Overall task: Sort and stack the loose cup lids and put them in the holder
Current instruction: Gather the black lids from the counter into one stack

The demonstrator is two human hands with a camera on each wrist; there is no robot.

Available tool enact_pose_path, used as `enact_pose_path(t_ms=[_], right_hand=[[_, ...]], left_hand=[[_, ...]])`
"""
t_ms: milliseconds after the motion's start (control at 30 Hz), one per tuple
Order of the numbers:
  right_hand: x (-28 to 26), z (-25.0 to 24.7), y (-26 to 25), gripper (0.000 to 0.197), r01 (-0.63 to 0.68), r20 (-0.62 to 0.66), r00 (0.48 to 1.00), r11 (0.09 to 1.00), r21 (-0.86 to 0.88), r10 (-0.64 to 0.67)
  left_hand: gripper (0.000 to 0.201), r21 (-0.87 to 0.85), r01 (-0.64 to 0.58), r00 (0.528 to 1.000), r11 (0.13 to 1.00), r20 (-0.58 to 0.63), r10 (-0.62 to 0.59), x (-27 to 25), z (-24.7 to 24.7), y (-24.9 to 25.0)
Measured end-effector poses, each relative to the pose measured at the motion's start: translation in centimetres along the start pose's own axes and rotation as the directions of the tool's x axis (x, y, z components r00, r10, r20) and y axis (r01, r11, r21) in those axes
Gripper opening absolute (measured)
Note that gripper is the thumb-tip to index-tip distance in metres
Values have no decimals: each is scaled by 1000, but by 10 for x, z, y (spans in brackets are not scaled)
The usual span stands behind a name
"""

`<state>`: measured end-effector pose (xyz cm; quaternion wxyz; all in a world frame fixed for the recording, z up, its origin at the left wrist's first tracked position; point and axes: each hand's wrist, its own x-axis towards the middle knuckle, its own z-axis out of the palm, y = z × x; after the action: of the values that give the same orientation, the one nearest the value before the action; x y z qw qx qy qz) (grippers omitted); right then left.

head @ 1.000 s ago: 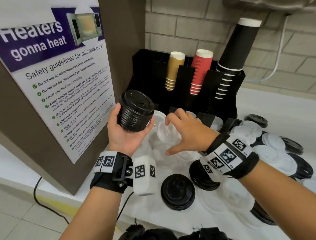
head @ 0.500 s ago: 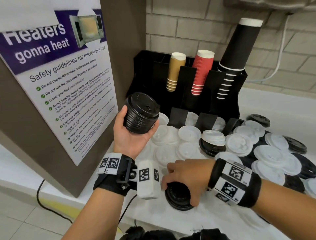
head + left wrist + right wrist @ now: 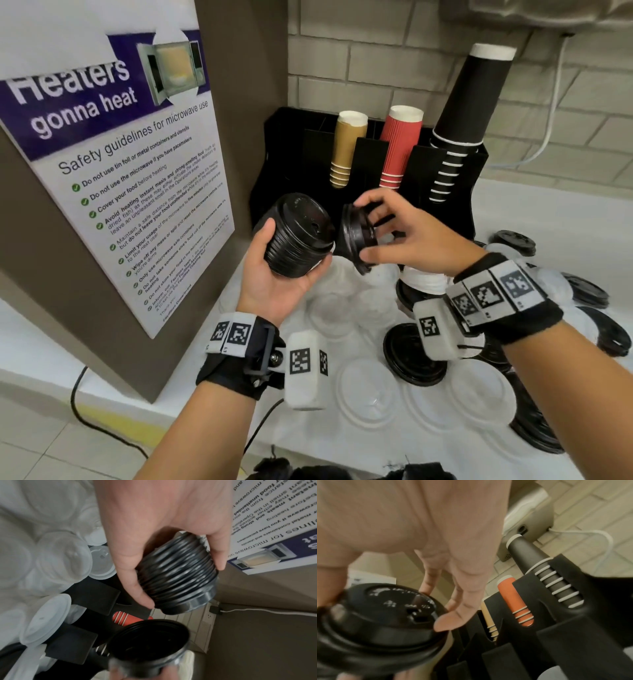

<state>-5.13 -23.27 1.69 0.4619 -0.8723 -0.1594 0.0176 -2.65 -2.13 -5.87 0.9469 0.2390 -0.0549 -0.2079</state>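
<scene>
Left hand [image 3: 274,274]: clasps black lid stack [image 3: 296,236], tilted, top turned toward the other hand, presumably to receive the next lid.
Right hand [image 3: 407,236]: fingertips pinch one black lid [image 3: 356,236] by its rim, hollow side facing the stack top, just beside it; judged ready to nest.
Below both hands: loose white lids [image 3: 373,397] and black lids [image 3: 414,356] scattered on desk [image 3: 534,202], unsorted.
Beyond the hands: holder [image 3: 284,150], with cups [image 3: 399,147] standing in its rear slots.
</scene>
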Motion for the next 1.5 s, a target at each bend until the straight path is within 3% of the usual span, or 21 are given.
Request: enact_pose_path(t_ms=[167,367,600,800,900,967,1033,1067,1133,1167,1233,1333,1500], right_hand=[[6,15,-8,58,83,-105,992,995,62,-76],[12,12,-8,63,103,-2,995,995,-13,-103],[12,13,-8,63,137,-5,990,989,-52,-138],[11,9,-11,68,144,11,990,984,-103,-144],[7,3,-13,70,82,-75,993,991,-109,-90],[-1,-4,-10,48,42,-107,993,989,-143,-57],[-13,-8,-2,31,-17,51,998,942,-335,36],[-17,-8,3,33,-22,183,976,884,-467,121],[-29,-1,17,52,6,370,869,741,-671,329],[-35,4,24,63,28,407,819,679,-733,405],[-46,13,37,75,73,423,773,596,-800,473],[-61,24,51,78,119,428,760,543,-831,489],[-63,26,51,73,64,410,789,603,-795,458]], left_hand=[[45,120,33,999,992,6,-34,-1,7,-11],[67,174,100,995,980,-21,-97,-1,6,-20],[40,105,65,997,992,25,-68,1,4,-26],[46,62,66,994,996,82,-71,-1,8,-33],[51,-5,71,993,997,90,-70,-3,8,-32],[59,-51,61,995,997,78,-57,-3,6,-30],[67,-72,48,997,996,57,-44,-2,4,-28],[69,-80,40,999,996,39,-37,-1,2,-25],[67,-97,41,999,994,20,-39,-1,2,-24],[64,-109,47,999,993,20,-46,-2,3,-24],[58,-129,56,998,990,22,-53,-3,3,-26],[58,-139,61,998,988,23,-58,-5,3,-30],[58,-119,75,996,990,56,-69,-6,5,-35]])
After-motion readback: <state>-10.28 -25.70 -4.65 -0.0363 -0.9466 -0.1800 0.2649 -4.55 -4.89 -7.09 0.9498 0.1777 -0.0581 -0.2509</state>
